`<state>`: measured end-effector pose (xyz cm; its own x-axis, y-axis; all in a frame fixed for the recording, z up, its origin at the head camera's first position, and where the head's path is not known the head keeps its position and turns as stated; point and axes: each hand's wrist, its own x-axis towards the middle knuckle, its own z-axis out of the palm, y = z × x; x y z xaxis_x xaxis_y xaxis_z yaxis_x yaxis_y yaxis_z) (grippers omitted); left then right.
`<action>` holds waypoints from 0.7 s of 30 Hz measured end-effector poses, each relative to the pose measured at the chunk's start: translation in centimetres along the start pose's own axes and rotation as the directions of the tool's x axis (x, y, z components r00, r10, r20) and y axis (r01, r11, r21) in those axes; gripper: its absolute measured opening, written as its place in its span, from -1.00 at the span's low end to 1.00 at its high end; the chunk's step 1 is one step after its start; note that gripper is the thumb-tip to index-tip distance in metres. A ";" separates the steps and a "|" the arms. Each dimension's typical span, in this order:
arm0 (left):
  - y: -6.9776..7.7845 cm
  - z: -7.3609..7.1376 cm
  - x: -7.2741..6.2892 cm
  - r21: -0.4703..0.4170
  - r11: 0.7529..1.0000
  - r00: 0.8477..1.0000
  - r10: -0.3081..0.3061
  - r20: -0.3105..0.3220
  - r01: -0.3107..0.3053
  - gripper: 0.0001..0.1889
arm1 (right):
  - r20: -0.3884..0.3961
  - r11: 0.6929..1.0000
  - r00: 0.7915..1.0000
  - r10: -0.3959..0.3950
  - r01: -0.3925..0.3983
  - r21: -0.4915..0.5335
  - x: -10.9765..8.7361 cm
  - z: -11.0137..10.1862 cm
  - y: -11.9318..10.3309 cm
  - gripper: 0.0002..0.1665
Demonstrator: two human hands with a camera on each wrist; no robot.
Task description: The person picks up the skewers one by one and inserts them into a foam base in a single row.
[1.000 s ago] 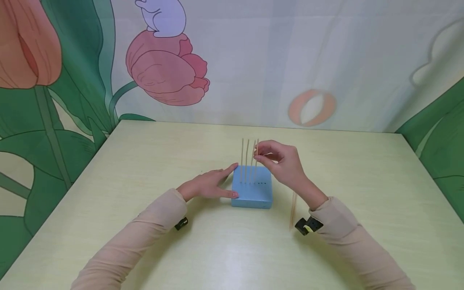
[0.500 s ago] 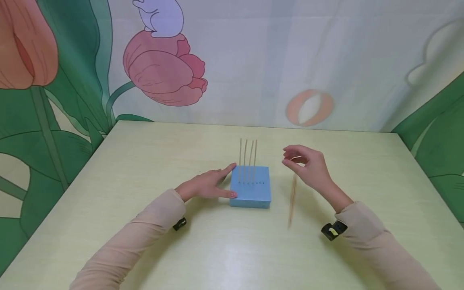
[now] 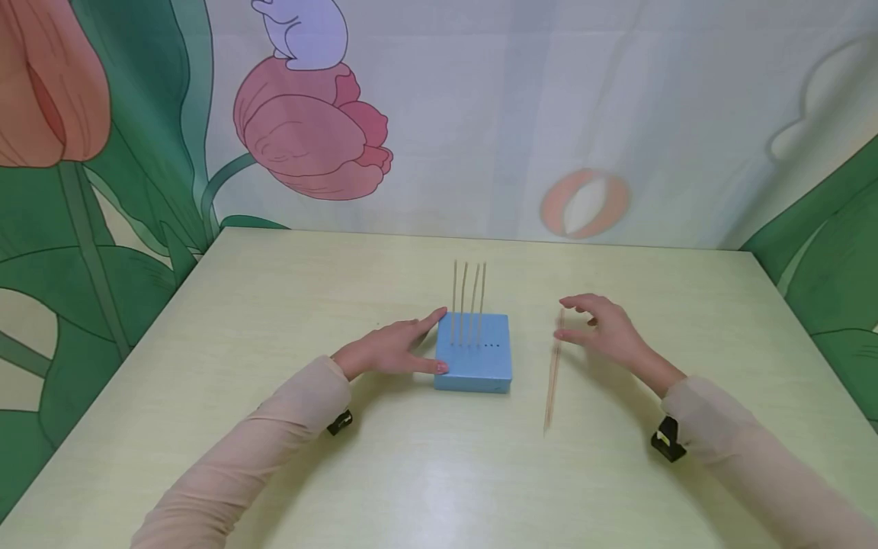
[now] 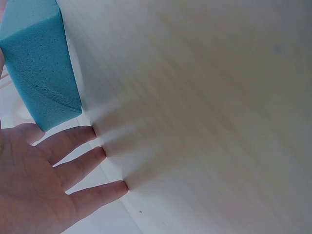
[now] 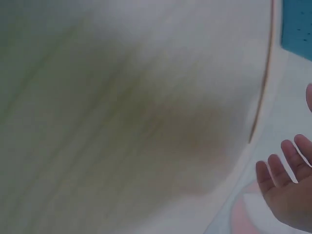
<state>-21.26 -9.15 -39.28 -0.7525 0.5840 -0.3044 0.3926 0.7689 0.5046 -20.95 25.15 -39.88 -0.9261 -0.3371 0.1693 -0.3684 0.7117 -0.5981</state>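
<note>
A light blue foam block (image 3: pixel 473 366) lies on the table, with several thin wooden sticks (image 3: pixel 463 305) standing upright in a row of holes; a few dark holes at the row's right end hold no stick. My left hand (image 3: pixel 394 349) rests at the block's left side, thumb and index finger touching it. In the left wrist view its other fingers (image 4: pixel 80 168) are spread straight, tips on the table. To the right of the block, loose wooden sticks (image 3: pixel 552 389) lie lengthwise. My right hand (image 3: pixel 607 328) is at their far end, thumb and fingers apart; contact there is unclear.
The pale wooden table (image 3: pixel 309 282) reaches back to a printed curtain (image 3: pixel 453 137) with tulips and a rabbit. A small black device (image 3: pixel 668 440) sits at the right wrist, another one (image 3: pixel 340 422) at the left.
My right hand has left the rightmost upright stick, moved right and toward me to the loose sticks, and spread its thumb and fingers. The left hand has stayed on the block.
</note>
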 end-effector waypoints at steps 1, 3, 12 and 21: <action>0.0 0.0 0.0 -0.001 1.000 1.000 0.002 0.000 -0.002 0.01 | 0.038 1.000 0.999 0.012 -0.012 -0.018 0.1 0.1 0.3 -0.30; 0.0 -0.1 0.0 -0.006 1.000 1.000 0.002 0.006 -0.002 0.02 | 0.109 0.997 0.993 0.045 -0.037 -0.071 0.1 0.2 0.7 -0.13; 0.0 0.0 0.0 -0.028 1.000 1.000 0.008 0.010 -0.008 0.02 | 0.243 0.943 0.945 0.218 -0.139 -0.303 0.1 0.4 1.9 0.21; -0.2 0.0 0.1 -0.019 1.000 1.000 0.002 0.011 -0.002 0.03 | 0.223 0.956 0.957 0.185 -0.123 -0.267 0.2 0.4 2.3 0.21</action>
<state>-21.44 -9.26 -39.42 -0.7461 0.5883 -0.3119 0.3839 0.7628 0.5203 -21.94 26.47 -41.57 -0.9366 -0.3280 -0.1233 -0.2600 0.8863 -0.3833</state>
